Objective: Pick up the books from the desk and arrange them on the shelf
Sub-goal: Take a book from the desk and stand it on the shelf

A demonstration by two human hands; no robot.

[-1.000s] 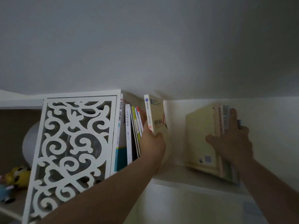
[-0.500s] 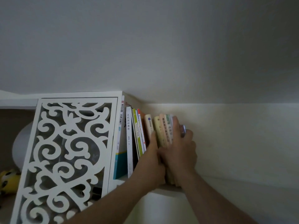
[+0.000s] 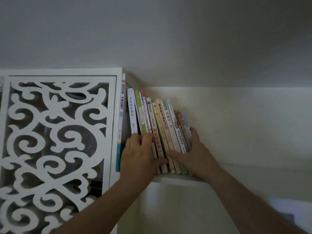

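A row of several books (image 3: 162, 125) stands on the white shelf (image 3: 179, 179), spines toward me, leaning slightly left against the carved side panel. My left hand (image 3: 140, 154) rests on the lower spines of the left books, fingers curled over them and thumb stretched right across the spines. My right hand (image 3: 194, 149) lies against the right end of the row, fingers along the outermost book's cover and thumb across the lower spines. The two thumbs nearly meet. The books' lower ends are partly hidden behind both hands.
A white fretwork panel (image 3: 55, 141) with scroll cut-outs closes the shelf's left side. The cream back wall (image 3: 244, 124) runs right of the books, with bare shelf board (image 3: 236, 166) there. A grey ceiling (image 3: 152, 39) hangs just above.
A second ago the right hand held a separate stack far to the right. It slid that stack left against the row. Now both hands sit lower on the joined, upright books.
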